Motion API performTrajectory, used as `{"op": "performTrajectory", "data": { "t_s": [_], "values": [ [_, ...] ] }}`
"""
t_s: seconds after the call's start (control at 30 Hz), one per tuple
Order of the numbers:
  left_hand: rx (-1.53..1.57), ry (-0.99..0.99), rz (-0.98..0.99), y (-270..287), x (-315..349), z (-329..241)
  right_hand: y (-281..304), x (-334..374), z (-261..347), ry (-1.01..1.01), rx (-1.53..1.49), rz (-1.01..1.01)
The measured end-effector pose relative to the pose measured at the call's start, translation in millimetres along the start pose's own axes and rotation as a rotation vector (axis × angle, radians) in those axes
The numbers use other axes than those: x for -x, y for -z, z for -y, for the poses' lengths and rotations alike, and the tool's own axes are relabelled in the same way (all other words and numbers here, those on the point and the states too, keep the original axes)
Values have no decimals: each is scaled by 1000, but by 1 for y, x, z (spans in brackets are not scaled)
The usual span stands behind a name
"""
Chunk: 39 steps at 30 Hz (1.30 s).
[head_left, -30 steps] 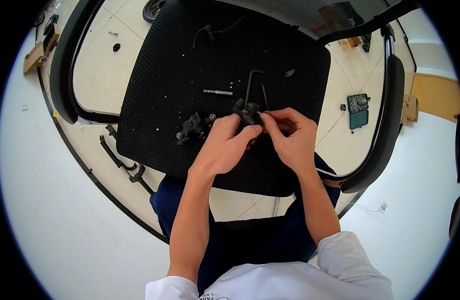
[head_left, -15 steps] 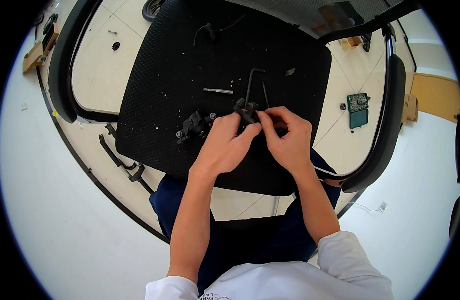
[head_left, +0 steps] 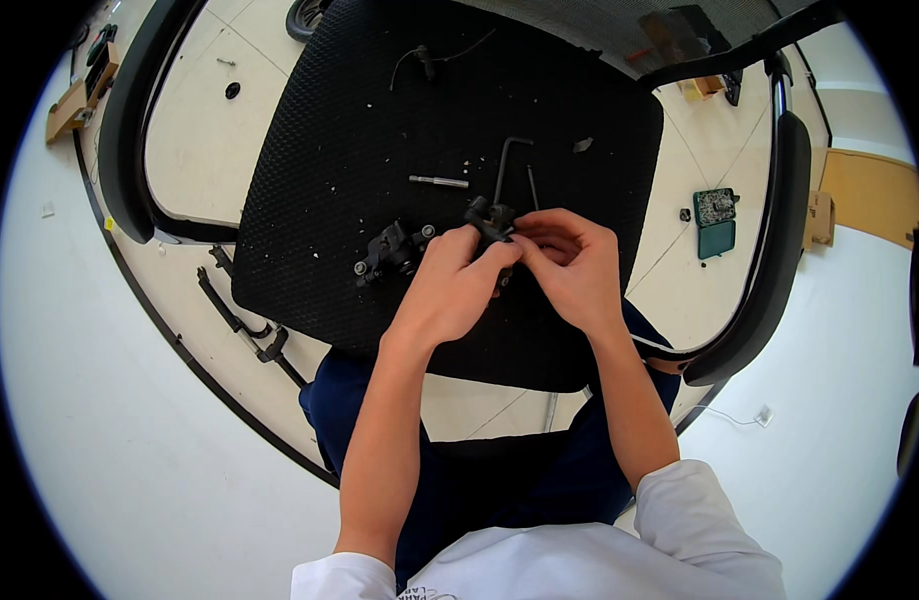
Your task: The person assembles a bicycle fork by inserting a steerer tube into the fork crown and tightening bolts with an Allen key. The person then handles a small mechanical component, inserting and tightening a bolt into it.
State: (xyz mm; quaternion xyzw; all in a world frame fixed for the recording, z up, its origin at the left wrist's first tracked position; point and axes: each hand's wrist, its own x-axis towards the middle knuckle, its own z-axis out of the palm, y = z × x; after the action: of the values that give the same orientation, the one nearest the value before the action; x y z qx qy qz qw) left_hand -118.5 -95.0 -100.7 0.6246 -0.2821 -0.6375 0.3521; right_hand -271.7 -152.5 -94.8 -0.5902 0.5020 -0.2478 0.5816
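Observation:
My left hand [head_left: 447, 285] is closed around a black brake caliper [head_left: 490, 216], partly hidden by the fingers, above a black seat. At the caliper's right side, the fingertips of my right hand [head_left: 577, 262] are pinched together; what lies between them is hidden. A second black brake caliper [head_left: 387, 252] with silver bolts rests on the seat just left of my left hand. Beyond the held caliper lie a dark L-shaped hex key [head_left: 501, 170] and a thin straight dark rod [head_left: 531, 187]. A silver bit [head_left: 439, 181] sits further left.
The black chair seat [head_left: 309, 200] carries small crumbs, a grey scrap [head_left: 582, 145] and a black part with thin cables [head_left: 426, 66]. Armrests [head_left: 774, 240] flank it. On the floor are an open green case [head_left: 716, 238], a bicycle fork [head_left: 234, 315] and cardboard boxes [head_left: 71, 112].
My right hand has shifted slightly, with its fingers now bunched closer together over the caliper's right side. My left hand stays almost in place with the caliper.

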Motion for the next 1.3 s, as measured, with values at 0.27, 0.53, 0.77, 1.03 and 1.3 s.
{"op": "performTrajectory", "data": {
  "t_s": [0.27, 0.53, 0.77, 1.03, 1.3],
  "values": [
    [105, 24, -6, 2, 3, -6, 4, -1, 1, 95, 92, 62],
    [146, -21, -77, 3, 6, -10, 16, -3, 6, -19, -177, 50],
    [-43, -143, -96, 0, 2, -2, 11, -3, 5, 14, -87, 11],
    [-38, -129, -45, -1, 2, -2, 8, -2, 1, 195, 122, -65],
    [-133, -153, -23, -1, 2, -2, 2, 0, 1, 230, 189, -92]
  ]
}}
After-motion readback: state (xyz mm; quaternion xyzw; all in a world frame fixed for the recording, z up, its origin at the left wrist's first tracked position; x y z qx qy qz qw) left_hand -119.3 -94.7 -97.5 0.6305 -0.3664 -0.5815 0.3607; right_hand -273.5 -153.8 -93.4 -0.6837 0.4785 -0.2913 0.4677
